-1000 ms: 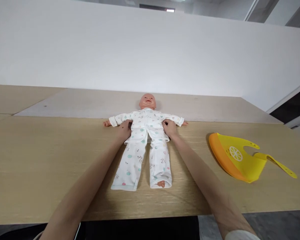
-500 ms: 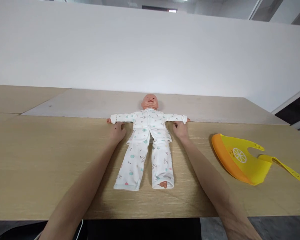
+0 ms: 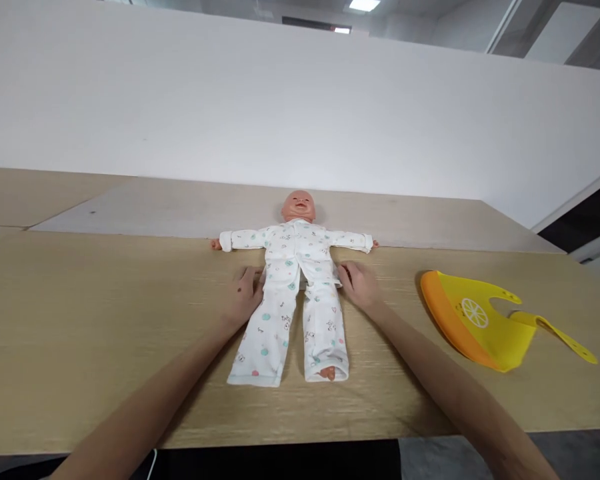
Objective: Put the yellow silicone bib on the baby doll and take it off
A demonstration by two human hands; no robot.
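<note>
A baby doll (image 3: 299, 206) lies on its back with its arms stretched out sideways. It wears a white printed pajama top (image 3: 305, 250) and matching pajama pants (image 3: 265, 333). My left hand (image 3: 247, 293) is at the hem of the top on the left side, its fingers curled in on the cloth. On the opposite side, my right hand (image 3: 359, 285) has its fingers bent at the other corner of the hem. The fingertips of both hands are partly hidden. One doll foot shows in the right pant leg; the left leg's cuff lies flat.
A yellow bib (image 3: 500, 333) with an orange pocket and a citrus print lies on the wooden table (image 3: 105, 320) to the right, its strap spread outward. Behind the doll stands a white partition (image 3: 300, 100). The table's front edge runs close to me.
Both hands have come down from beside the doll's sleeves to the hem of the pajama top, moving inward. The view has shifted slightly. The bib lies as before.
</note>
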